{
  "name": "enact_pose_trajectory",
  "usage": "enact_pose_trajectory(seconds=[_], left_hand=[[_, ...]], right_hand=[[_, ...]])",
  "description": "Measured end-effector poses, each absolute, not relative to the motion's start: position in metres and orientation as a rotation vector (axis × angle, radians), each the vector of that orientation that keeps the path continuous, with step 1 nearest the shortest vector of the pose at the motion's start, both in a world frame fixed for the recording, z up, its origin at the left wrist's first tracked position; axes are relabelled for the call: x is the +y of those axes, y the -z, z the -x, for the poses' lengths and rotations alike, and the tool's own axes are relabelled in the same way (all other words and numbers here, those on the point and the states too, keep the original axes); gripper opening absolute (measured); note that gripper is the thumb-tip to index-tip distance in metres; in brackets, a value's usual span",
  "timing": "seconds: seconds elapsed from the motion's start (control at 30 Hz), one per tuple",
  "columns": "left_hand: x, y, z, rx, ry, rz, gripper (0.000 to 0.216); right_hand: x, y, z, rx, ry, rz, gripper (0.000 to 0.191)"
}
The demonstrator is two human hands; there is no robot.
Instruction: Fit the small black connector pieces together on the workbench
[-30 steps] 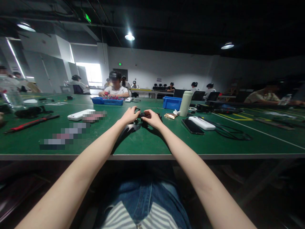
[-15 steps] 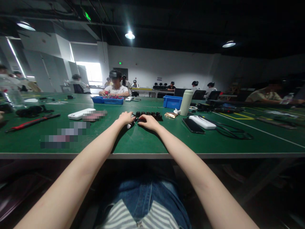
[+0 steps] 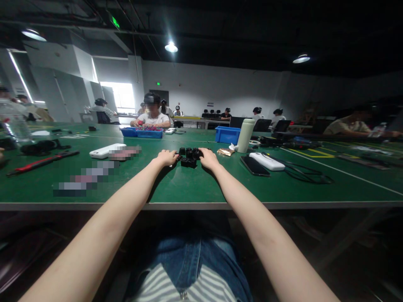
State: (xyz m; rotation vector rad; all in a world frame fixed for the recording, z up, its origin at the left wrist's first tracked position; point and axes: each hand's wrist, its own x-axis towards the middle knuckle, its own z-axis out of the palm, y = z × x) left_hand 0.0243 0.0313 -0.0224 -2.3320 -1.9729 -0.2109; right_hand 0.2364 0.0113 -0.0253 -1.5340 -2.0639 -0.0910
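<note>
Several small black blocky parts (image 3: 189, 153) stand close together on the green table in front of me, between my hands. One black piece (image 3: 188, 162) lies nearest to me, just in front of the others. My left hand (image 3: 167, 158) rests at their left side, fingers curled together; something dark shows at its fingertips, too small to name. My right hand (image 3: 208, 158) is closed against the right end of the group, its fingertips on the black parts there. The exact kind of these parts is not clear, and my right fingers hide some of them.
To the right are a gold wrapper (image 3: 226, 152), a pale green bottle (image 3: 245, 136), a blue bin (image 3: 227, 134), a black phone (image 3: 255, 165) and a white power bank (image 3: 267, 161) with a cable. A red-black tool (image 3: 42, 162) lies left. A person (image 3: 153, 113) sits opposite behind blue trays (image 3: 149, 133).
My right hand has moved right, away from my left hand, to the end of the black parts. The parts, spread rightward before, now sit bunched between my hands. My left hand has barely moved.
</note>
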Motion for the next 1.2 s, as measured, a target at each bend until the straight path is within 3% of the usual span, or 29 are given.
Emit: enact_pose_trajectory(seconds=[0.77, 1.2], left_hand=[[0.033, 0.022, -0.027, -2.030, 0.316, 2.259, 0.058], [0.015, -0.006, -0.024, -1.890, 0.196, 2.403, 0.068]], right_hand=[[0.012, 0.024, -0.231, -2.088, 0.090, 1.578, 0.018], [0.012, 0.021, -0.231, -1.882, -0.030, 1.519, 0.013]])
